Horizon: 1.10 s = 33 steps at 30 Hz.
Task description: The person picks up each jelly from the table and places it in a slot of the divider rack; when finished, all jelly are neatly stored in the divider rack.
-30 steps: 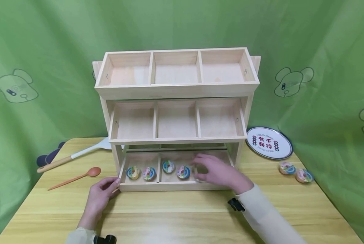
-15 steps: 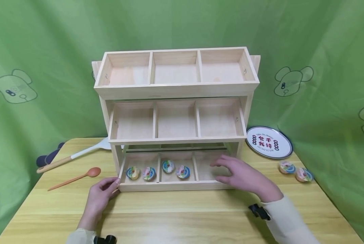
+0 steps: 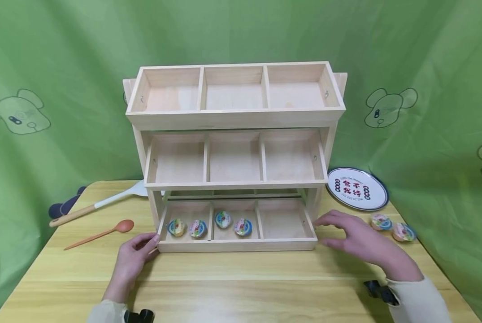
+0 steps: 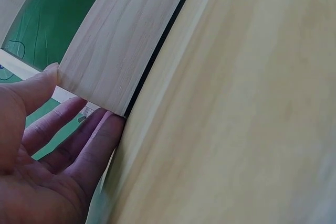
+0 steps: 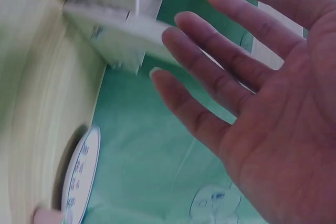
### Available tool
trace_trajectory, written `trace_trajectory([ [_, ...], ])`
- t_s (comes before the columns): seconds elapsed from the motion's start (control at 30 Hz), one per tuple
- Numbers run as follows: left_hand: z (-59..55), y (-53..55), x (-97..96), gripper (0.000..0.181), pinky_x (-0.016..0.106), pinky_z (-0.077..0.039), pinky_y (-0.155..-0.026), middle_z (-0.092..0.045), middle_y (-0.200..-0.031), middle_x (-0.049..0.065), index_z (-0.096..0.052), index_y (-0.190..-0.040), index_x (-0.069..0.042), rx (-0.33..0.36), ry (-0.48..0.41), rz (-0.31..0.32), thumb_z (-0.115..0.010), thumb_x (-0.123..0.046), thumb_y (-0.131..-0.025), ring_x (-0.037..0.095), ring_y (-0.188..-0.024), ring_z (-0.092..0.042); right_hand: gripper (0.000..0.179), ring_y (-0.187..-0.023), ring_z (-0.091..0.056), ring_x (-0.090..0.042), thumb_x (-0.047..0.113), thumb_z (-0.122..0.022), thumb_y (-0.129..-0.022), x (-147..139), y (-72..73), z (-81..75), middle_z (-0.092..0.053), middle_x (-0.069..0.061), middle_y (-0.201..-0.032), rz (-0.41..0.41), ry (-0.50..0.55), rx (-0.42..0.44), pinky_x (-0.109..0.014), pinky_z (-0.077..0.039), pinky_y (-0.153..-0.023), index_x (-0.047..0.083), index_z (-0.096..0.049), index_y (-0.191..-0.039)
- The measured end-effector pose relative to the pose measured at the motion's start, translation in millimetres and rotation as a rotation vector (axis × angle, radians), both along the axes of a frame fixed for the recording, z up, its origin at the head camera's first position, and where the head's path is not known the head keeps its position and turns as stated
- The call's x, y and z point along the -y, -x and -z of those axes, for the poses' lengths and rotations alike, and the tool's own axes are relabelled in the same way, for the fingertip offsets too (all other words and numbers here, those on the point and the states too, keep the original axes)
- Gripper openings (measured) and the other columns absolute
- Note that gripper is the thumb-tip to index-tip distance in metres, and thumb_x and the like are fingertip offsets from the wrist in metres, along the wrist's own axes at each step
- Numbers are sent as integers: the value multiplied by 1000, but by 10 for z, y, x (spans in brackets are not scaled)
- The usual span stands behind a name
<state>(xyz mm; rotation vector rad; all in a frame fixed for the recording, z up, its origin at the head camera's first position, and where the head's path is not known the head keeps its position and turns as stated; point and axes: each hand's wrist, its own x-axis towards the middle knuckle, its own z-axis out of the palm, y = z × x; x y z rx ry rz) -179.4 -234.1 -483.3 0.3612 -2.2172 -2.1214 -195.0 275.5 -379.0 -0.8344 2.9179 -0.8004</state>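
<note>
My left hand holds the left front corner of the bottom wooden drawer; in the left wrist view the thumb is at the top edge of its front panel, the other fingers at its lower end. Two small jelly cups with printed lids, one a yellowish jelly cup, lie in the left compartment. Two more, including a blue-rimmed jelly cup, lie in the middle one; the right compartment is bare. My right hand hovers just right of the drawer, fingers spread, palm bare in the right wrist view.
Above the drawer are a middle tray and a top tray of the wooden rack, each with three compartments. A plate and two jelly cups lie at right. At left are a spatula and a red-brown spoon.
My right hand has drawn away from the drawer's right compartment and moved right, past the drawer's side. My left hand stays at the corner; the jelly cups have not moved.
</note>
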Motion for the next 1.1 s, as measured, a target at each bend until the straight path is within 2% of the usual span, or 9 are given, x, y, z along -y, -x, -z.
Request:
trace_trajectory([
  [0.4, -7, 12, 5, 40, 29, -58, -89, -57, -120, 25, -56, -125, 13, -3, 2, 3, -66, -11, -95, 13, -94, -65, 39, -107, -59, -40, 14, -80, -82, -495, -73, 97, -65, -11, -118, 86, 1, -72, -57, -55, -84, 8, -66, -118],
  [0.47, -7, 1, 8, 39, 29, -58, -89, -57, -119, 24, -56, -125, 14, -3, 6, 2, -66, -10, -95, 12, -93, -65, 39, -106, -59, -40, 13, -80, -82, -558, -70, 121, -65, -12, -119, 101, 2, -81, -55, -56, -84, 7, -66, -119],
  [0.53, -8, -9, 11, 40, 29, -58, -89, -58, -119, 23, -56, -125, 14, -1, 11, 1, -66, -11, -95, 12, -93, -65, 39, -106, -59, -32, 14, -80, -82, -624, -66, 155, -65, -10, -119, 127, -7, -106, -44, -57, -85, 9, -66, -118],
  [0.7, 4, -16, 17, 41, 29, -58, -89, -58, -118, 20, -56, -125, 13, 5, 22, 0, -67, -13, -95, 13, -94, -64, 42, -105, -60, -37, 13, -81, -81, -800, -39, 247, -63, -14, -121, 177, 16, -116, -32, -55, -85, 7, -65, -120],
  [0.77, 9, -13, 15, 40, 29, -58, -89, -58, -118, 19, -56, -125, 13, 7, 22, -3, -67, -12, -95, 13, -95, -64, 43, -105, -60, -35, 12, -81, -81, -873, -24, 294, -61, -16, -123, 196, 26, -122, -36, -53, -84, 6, -65, -120],
  [0.87, 12, -10, 18, 40, 29, -57, -89, -58, -119, 20, -56, -125, 12, 11, 21, -2, -66, -12, -96, 13, -95, -64, 44, -106, -56, -14, 12, -82, -80, -979, 1, 367, -60, -15, -124, 221, 41, -148, -37, -49, -84, 7, -65, -120],
  [0.93, 11, -10, 19, 40, 28, -57, -89, -57, -121, 21, -56, -126, 12, 14, 19, 2, -66, -12, -96, 13, -95, -64, 45, -106, -51, -9, 11, -82, -80, -1040, 19, 410, -59, -14, -125, 243, 44, -148, -43, -47, -87, 8, -65, -121],
  [1.0, 11, -10, 22, 41, 28, -57, -89, -55, -123, 23, -55, -127, 12, 15, 19, 6, -65, -12, -96, 12, -95, -64, 47, -111, -50, -17, 8, -80, -80, -1096, 36, 436, -56, -19, -127, 240, 61, -131, -56, -46, -89, 5, -62, -123],
  [1.1, 12, -9, 22, 41, 28, -57, -89, -54, -125, 24, -55, -127, 12, 14, 17, 8, -65, -13, -96, 11, -95, -64, 49, -113, -48, -42, 6, -78, -81, -1173, 62, 467, -50, -26, -131, 251, 64, -96, -75, -39, -86, 0, -59, -125],
])
